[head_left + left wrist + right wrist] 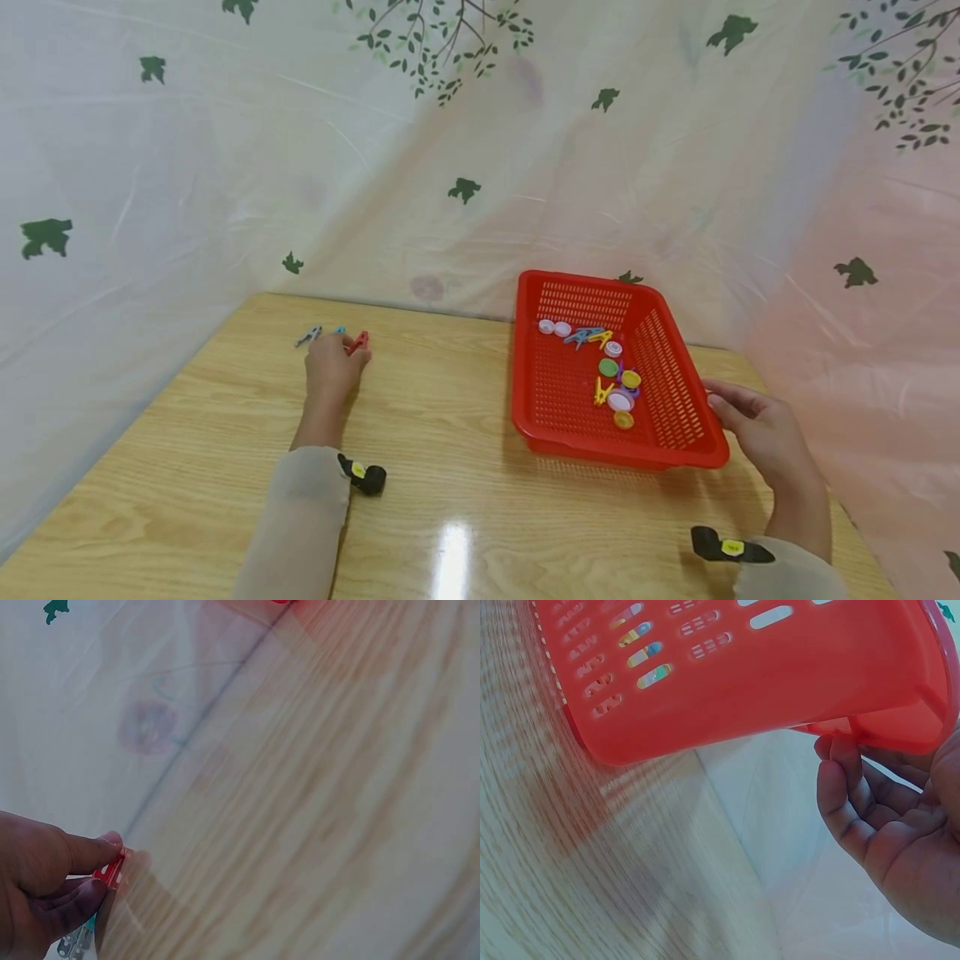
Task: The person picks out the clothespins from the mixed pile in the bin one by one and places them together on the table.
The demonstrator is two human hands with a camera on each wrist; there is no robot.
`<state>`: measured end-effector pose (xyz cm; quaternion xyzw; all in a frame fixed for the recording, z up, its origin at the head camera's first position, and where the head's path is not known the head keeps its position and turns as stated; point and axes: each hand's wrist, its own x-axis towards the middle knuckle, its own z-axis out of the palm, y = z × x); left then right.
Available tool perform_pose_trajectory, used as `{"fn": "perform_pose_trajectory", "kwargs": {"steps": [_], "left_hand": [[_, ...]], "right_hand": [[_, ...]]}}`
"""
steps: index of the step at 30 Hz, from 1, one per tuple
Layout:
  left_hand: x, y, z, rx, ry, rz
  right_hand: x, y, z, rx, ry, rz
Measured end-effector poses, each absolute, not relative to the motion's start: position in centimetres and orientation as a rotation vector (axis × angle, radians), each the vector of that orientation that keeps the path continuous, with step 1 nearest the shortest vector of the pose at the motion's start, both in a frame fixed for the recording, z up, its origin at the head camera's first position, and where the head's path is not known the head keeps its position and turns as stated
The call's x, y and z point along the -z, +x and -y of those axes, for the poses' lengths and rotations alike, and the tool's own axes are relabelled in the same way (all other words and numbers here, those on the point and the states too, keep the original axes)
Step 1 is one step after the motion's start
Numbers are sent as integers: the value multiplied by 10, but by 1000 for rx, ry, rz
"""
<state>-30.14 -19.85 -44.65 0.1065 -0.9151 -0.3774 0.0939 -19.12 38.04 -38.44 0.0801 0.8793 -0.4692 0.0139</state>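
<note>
At the far left of the table, my left hand (332, 367) pinches a red clothespin (362, 340) between thumb and fingers; in the left wrist view the red clip (112, 873) shows at the fingertips. Just beside that hand lie a grey clothespin (308, 336) and a teal one (341, 330), the teal one mostly hidden by the fingers. On the right, my right hand (768, 433) grips the side rim of a red plastic basket (525, 367). Its fingers (844, 796) curl under that rim in the right wrist view.
Inside the basket lie blue clothespins (583, 337), yellow clothespins (602, 392), a green cap (608, 367), and several white and yellow bottle caps. The wooden table (442, 417) ends at the back against a leaf-printed sheet (375, 192).
</note>
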Motion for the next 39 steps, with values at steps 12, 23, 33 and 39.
{"fn": "perform_pose_trajectory", "kwargs": {"steps": [12,23,33,39], "left_hand": [[447,-301,201,1162,303,2704],[442,-299,202,1153,270,2710],[429,-302,198,1082,159,2686],[414,-308,189,974,55,2720]], "right_hand": [[385,-192,-381,1399,224,-2792],[384,-191,-380,1455,257,-2731],[382,-191,-379,1447,237,-2731],[383,-191,-379,1445,236,-2743]]}}
